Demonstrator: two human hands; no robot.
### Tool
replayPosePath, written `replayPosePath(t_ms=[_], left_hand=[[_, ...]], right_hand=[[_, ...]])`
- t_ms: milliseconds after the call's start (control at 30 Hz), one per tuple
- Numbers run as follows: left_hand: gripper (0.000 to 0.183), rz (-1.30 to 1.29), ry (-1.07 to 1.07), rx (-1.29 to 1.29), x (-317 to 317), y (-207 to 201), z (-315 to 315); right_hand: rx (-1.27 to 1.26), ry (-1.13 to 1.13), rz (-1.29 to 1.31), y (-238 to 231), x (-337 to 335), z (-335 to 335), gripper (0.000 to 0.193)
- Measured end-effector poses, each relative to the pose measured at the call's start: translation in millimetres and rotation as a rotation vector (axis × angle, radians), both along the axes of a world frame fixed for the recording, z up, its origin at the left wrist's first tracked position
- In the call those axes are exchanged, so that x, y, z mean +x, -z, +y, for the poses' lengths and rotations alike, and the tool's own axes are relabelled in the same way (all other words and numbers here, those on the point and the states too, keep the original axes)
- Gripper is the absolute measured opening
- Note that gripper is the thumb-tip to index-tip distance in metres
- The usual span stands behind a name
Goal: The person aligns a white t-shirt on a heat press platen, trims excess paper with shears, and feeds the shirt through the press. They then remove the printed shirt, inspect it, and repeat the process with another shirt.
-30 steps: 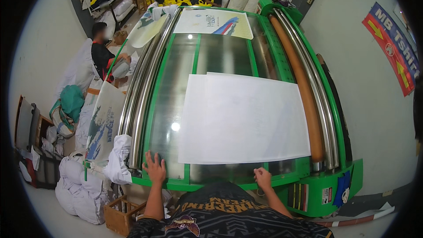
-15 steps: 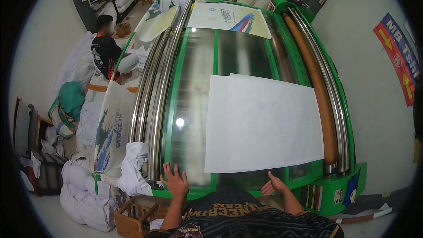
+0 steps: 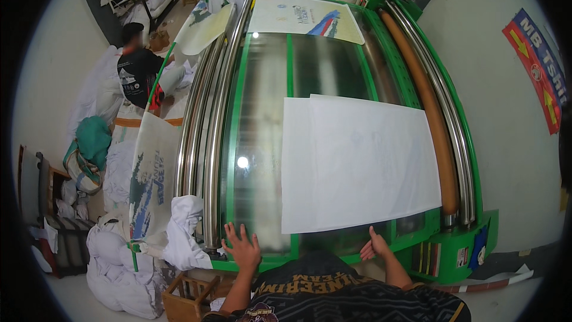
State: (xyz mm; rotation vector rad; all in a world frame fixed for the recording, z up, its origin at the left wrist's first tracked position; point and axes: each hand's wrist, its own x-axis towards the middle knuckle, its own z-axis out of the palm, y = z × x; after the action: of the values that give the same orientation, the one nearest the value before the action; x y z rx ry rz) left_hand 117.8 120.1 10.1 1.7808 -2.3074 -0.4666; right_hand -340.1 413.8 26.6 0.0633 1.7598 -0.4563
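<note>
A large white sheet (image 3: 357, 161) lies flat on the glossy bed of a big green machine (image 3: 262, 143). My left hand (image 3: 243, 245) rests open with spread fingers on the machine's near green edge, left of the sheet's lower corner. At the near edge just below the sheet's bottom border, my right hand (image 3: 374, 244) is also open, holding nothing. A second printed sheet (image 3: 304, 18) lies at the far end of the bed.
Steel rollers (image 3: 205, 125) run down the machine's left side, an orange roller (image 3: 426, 107) down the right. A person in a dark shirt (image 3: 138, 68) sits on the floor at left. White fabric bundles (image 3: 119, 268) and a wooden crate (image 3: 185, 298) stand near my left.
The view has shifted leftward, so the machine and sheet sit further right in the picture. Both hands stay at the near edge, slightly lower relative to the sheet.
</note>
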Motion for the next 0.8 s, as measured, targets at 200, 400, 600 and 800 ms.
replayPosePath(t_ms=[200,400,600,800], left_hand=[[0.057,-0.007,0.017,-0.044,0,3,3],[0.056,-0.061,0.029,-0.079,-2,6,1],[0.057,-0.112,0.042,-0.138,-6,15,4],[0.058,0.039,0.536,-0.103,-81,12,2]], right_hand=[[-0.064,-0.018,0.045,4,2,1,0.135],[-0.097,0.014,0.032,10,3,6,0.129],[-0.208,0.031,0.051,-2,8,8,0.106],[-0.432,0.275,0.637,13,-6,31,0.054]])
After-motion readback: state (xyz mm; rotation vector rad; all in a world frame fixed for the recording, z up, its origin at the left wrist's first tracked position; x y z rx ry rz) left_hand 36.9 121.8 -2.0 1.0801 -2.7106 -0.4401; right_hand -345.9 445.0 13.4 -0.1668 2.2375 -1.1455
